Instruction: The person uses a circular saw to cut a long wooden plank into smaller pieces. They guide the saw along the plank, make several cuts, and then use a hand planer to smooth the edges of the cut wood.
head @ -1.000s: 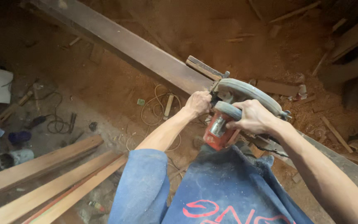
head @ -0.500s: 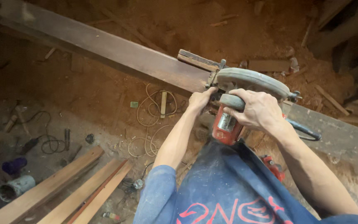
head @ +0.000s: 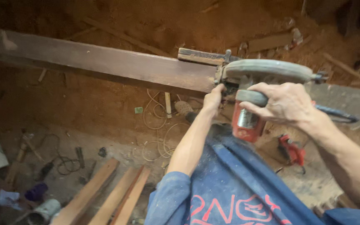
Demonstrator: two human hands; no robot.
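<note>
A long dark wooden plank (head: 105, 64) runs across the view from the upper left. A circular saw (head: 263, 73) with a grey blade guard and a red motor body (head: 244, 121) sits on the plank's right part. My right hand (head: 284, 104) is closed around the saw's grey top handle. My left hand (head: 213, 100) grips the saw's front near the plank's lower edge. A dark cord (head: 338, 114) leaves the saw to the right. My blue clothing (head: 230, 187) fills the bottom.
Sawdust covers the ground. Several light wooden boards (head: 105, 193) lie at the lower left. White cables (head: 159, 133) loop under the plank. A red tool (head: 292, 150) lies at the right. Small tools and a black cord (head: 63, 164) lie at the left.
The view has swung so the plank now lies more level. Both hands stay on the saw, which sits a little further along the plank.
</note>
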